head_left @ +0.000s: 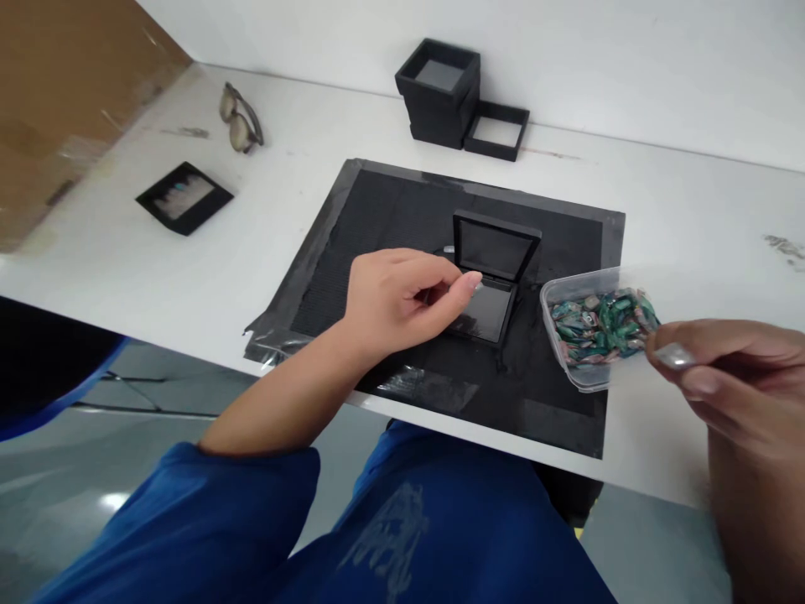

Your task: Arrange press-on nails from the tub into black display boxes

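Observation:
A small black hinged box (494, 273) stands open on a black mat (390, 210), its lid raised toward the wall. My left hand (399, 298) rests beside the box, with thumb and fingers pinched on a small pale piece at the box's left edge. My right hand (733, 373) hovers at the right, close to the camera, pinching a small silvery piece between thumb and forefinger. Just left of it sits a clear plastic tub (582, 373) holding several green and pink nail-like pieces (600, 323).
Stacked black boxes (440, 92) and an open black tray (496, 132) stand by the wall. A flat black box showing pale pieces (184, 197) and a pair of glasses (240, 119) lie at the left, beside brown cardboard (63, 92). The table's front edge runs under my forearms.

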`<state>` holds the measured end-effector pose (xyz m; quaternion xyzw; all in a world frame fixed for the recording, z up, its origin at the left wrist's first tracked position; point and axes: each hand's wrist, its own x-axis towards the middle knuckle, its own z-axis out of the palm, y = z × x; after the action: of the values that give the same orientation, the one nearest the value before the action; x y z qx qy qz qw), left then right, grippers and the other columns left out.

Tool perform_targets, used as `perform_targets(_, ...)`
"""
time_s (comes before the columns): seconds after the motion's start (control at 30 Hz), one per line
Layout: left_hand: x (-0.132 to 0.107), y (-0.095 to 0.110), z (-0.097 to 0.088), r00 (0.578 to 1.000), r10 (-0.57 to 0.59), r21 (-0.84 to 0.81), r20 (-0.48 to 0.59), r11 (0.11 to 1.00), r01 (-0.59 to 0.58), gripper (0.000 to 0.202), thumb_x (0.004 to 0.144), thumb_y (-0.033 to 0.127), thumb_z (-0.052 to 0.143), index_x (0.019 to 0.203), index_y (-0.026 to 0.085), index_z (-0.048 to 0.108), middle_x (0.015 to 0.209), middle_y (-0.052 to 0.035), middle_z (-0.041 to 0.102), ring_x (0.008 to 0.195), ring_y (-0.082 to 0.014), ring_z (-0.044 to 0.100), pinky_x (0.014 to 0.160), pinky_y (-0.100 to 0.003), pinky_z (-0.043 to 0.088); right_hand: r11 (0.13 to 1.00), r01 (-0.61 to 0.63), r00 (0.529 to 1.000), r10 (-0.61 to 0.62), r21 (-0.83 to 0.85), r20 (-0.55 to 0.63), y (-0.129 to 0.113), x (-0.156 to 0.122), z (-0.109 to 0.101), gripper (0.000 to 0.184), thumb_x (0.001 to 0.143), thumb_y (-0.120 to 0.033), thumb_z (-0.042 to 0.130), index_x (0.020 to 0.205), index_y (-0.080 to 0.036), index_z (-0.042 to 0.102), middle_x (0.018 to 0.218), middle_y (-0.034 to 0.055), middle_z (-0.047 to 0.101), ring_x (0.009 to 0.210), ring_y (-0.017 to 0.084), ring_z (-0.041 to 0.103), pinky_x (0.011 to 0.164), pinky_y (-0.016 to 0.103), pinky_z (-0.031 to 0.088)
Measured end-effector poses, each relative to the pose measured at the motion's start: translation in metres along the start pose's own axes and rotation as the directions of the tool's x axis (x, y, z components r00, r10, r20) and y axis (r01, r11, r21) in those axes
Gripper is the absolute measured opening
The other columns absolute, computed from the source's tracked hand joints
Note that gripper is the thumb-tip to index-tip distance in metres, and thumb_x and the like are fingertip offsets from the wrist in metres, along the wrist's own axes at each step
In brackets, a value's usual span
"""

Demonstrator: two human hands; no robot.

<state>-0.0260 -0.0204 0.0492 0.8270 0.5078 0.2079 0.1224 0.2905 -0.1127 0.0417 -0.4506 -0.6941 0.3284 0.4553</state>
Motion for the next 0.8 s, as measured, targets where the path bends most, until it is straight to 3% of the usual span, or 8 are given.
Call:
perform_targets(0.1, 0.0, -0.002, 0.004, 0.985, 0.163, -0.059, 0.059, 0.985, -0.16, 0.051, 0.092, 0.06, 0.042, 0.064, 0.029, 0.071, 0.054, -0.0013, 0.065, 0.055, -0.0147, 0.059, 0.06, -0.03, 0.046, 0.996, 0.08, 0.985, -0.084, 0.033, 0.152, -0.009, 0.003, 0.01, 0.021, 0.08, -0.005, 0.072, 0.087, -0.024, 0.069, 0.066, 0.0002, 0.065, 0.055, 0.014, 0.057, 0.049, 0.032, 0.045)
perform_targets(0.23, -0.005, 0.005, 0.014, 0.922, 0.387, -0.216, 0.008, 0.901, -0.376, 0.04, 0.084, 0.066, 0.06, 0.076, 0.03, 0.077, 0.052, 0.0022, 0.065, 0.049, -0.0116, 0.056, 0.053, -0.028, 0.039, 0.972, 0.207, 0.961, -0.181, -0.112, 0.207, -0.027, 0.008, 0.029, 0.024, 0.076, -0.003, 0.073, 0.088, -0.022, 0.065, 0.063, -0.0019, 0.061, 0.053, 0.011, 0.05, 0.047, 0.028, 0.041)
perform_targets(0.37, -0.016, 0.02, 0.026, 0.824, 0.566, -0.538, 0.031, 0.704, -0.463, 0.03, 0.082, 0.058, 0.073, 0.083, 0.029, 0.077, 0.054, 0.0046, 0.067, 0.049, -0.0088, 0.061, 0.051, -0.026, 0.041, 0.95, 0.271, 0.932, -0.219, -0.152, 0.289, -0.034, 0.007, 0.046, 0.019, 0.081, -0.007, 0.069, 0.089, -0.023, 0.061, 0.062, -0.0035, 0.061, 0.052, 0.011, 0.048, 0.05, 0.027, 0.041)
perform_targets(0.43, -0.022, 0.026, 0.032, 0.8, 0.599, -0.668, 0.02, 0.604, -0.435, 0.022, 0.085, 0.047, 0.074, 0.082, 0.026, 0.075, 0.054, 0.0048, 0.067, 0.049, -0.0076, 0.062, 0.053, -0.023, 0.044, 0.937, 0.29, 0.922, -0.219, -0.196, 0.319, -0.032, 0.006, 0.053, 0.016, 0.083, -0.009, 0.066, 0.087, -0.024, 0.06, 0.06, -0.0047, 0.059, 0.052, 0.011, 0.049, 0.05, 0.026, 0.04)
perform_targets(0.57, -0.028, 0.03, 0.04, 0.833, 0.552, -0.774, 0.042, 0.545, -0.322, 0.016, 0.086, 0.036, 0.076, 0.086, 0.02, 0.071, 0.056, 0.0047, 0.066, 0.05, -0.006, 0.058, 0.055, -0.019, 0.045, 0.915, 0.321, 0.915, -0.232, -0.246, 0.331, -0.027, 0.003, 0.059, 0.012, 0.086, -0.012, 0.064, 0.085, -0.023, 0.06, 0.061, -0.0055, 0.058, 0.052, 0.01, 0.049, 0.053, 0.026, 0.04)
perform_targets(0.7, -0.028, 0.027, 0.042, 0.838, 0.498, -0.833, 0.222, 0.544, -0.102, 0.024, 0.085, 0.041, 0.077, 0.088, 0.018, 0.068, 0.058, 0.004, 0.064, 0.053, -0.0066, 0.058, 0.054, -0.019, 0.044, 0.899, 0.341, 0.915, -0.251, -0.274, 0.315, -0.027, 0.003, 0.058, 0.013, 0.088, -0.012, 0.066, 0.085, -0.023, 0.061, 0.064, -0.0048, 0.064, 0.054, 0.011, 0.053, 0.056, 0.028, 0.042)
perform_targets(0.8, -0.026, 0.026, 0.038, 0.791, 0.478, -0.853, 0.382, 0.512, 0.102, 0.023, 0.089, 0.039, 0.073, 0.09, 0.017, 0.066, 0.062, 0.0028, 0.064, 0.055, -0.0067, 0.057, 0.053, -0.018, 0.042, 0.899, 0.347, 0.915, -0.262, -0.265, 0.307, -0.027, 0.003, 0.056, 0.012, 0.089, -0.012, 0.066, 0.089, -0.023, 0.061, 0.065, -0.0048, 0.064, 0.054, 0.011, 0.053, 0.056, 0.028, 0.044)
